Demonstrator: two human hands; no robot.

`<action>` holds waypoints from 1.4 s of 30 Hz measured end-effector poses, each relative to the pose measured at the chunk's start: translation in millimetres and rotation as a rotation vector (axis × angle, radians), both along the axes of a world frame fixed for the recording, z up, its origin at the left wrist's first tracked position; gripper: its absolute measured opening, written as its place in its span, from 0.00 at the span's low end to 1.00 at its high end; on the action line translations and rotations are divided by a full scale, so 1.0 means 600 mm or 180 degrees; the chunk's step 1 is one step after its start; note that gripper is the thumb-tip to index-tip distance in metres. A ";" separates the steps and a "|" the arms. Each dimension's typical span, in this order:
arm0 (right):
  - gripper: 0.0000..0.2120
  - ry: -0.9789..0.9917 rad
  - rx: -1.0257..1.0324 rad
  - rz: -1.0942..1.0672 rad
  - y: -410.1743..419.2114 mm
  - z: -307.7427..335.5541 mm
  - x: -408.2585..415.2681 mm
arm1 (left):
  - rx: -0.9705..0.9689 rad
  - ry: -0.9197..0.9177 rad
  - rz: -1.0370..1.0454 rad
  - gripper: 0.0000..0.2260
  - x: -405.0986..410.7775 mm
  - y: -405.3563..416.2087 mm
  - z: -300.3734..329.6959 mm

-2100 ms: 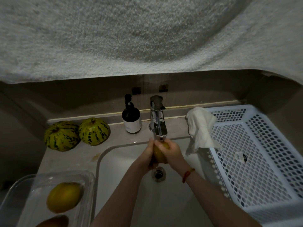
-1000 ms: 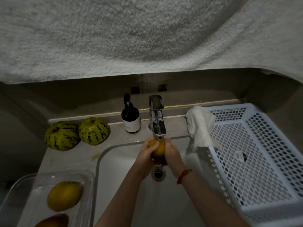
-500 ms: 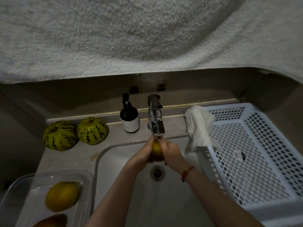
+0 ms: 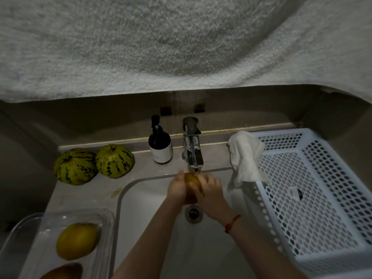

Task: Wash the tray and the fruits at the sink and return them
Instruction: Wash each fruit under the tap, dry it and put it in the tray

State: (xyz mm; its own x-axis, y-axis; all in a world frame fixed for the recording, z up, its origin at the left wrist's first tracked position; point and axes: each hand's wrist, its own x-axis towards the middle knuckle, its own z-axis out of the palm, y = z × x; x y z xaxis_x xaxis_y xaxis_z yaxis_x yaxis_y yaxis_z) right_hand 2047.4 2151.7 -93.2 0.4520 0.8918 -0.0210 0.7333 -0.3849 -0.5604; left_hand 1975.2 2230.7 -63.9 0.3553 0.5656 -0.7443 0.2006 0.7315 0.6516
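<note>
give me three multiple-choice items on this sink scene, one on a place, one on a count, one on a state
1. Where is the white cloth?
A. in the clear tray
B. over the basket's left rim
C. in the sink

2. How many striped melons sit on the counter?
A. one
B. two
C. four

3. What are the hands doing?
A. resting open on the counter
B. lifting the basket
C. holding a yellow fruit under the tap

Key: 1 B, it drapes over that rim; 2 B, a pair left of the soap bottle; 3 C, left hand and right hand clasp it.
</note>
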 end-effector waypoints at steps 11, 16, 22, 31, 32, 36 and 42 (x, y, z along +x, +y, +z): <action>0.08 0.3404 0.0735 -0.2440 0.069 0.038 -0.021 | -0.0538 -0.0727 0.0109 0.19 -0.003 -0.017 0.004; 0.04 0.2639 0.1149 -0.1191 0.044 0.026 -0.035 | -0.0946 -0.1027 0.0260 0.17 -0.012 0.005 0.014; 0.06 0.2960 0.0932 -0.0806 0.043 0.021 -0.002 | -0.0739 -0.0918 0.0166 0.15 -0.001 0.001 0.005; 0.11 0.3565 0.0647 -0.2373 0.078 0.034 -0.005 | 0.1227 0.0532 -0.0231 0.16 0.017 -0.008 -0.004; 0.09 0.3677 0.0704 -0.2436 0.076 0.037 -0.006 | 0.0892 0.0235 -0.0148 0.15 0.016 -0.013 -0.001; 0.04 0.2286 0.1143 -0.1296 0.044 0.023 -0.021 | -0.0630 -0.0974 -0.0092 0.16 0.000 -0.008 0.012; 0.16 0.2443 0.1086 -0.1990 0.045 0.008 -0.039 | 0.1074 0.1044 -0.0397 0.11 0.016 -0.011 -0.017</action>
